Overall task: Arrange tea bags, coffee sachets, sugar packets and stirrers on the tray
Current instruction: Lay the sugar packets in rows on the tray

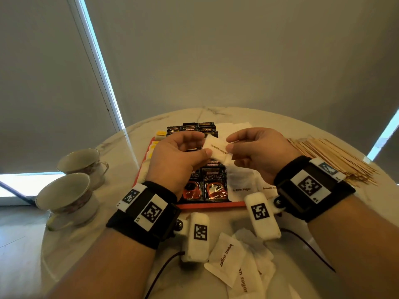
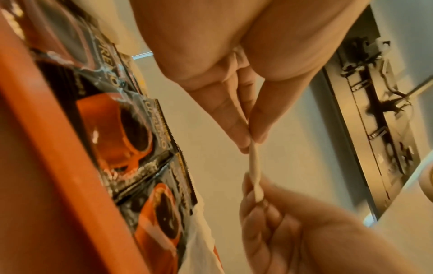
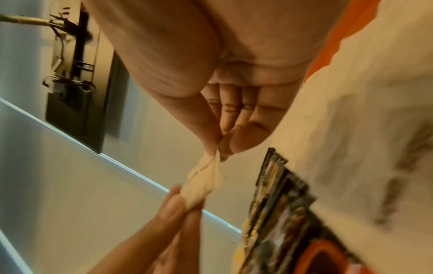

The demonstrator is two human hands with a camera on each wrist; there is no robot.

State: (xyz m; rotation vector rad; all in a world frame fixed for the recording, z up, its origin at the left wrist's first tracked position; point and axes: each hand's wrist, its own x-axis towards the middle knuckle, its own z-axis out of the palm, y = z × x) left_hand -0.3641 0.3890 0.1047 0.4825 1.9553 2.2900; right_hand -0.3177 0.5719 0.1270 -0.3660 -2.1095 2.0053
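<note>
Both hands hold one white sugar packet (image 1: 218, 152) in the air above the orange tray (image 1: 212, 205), which lies near the middle of the round surface (image 1: 121, 214). The left hand (image 1: 175, 160) pinches the packet's left end between thumb and forefinger, its fingers (image 2: 230, 118) narrowed tight on the paper. The right hand (image 1: 258, 153) pinches the opposite end the same way, the other fingers (image 3: 230, 109) curled in close. Below them, black coffee sachets (image 1: 213, 183) and more sugar packets (image 1: 243, 184) lie in the tray. Loose sugar packets (image 1: 226, 255) rest at the surface's near edge, wooden stirrers (image 1: 336, 160) toward its right edge, and two cups (image 1: 67, 197) at its left edge.
</note>
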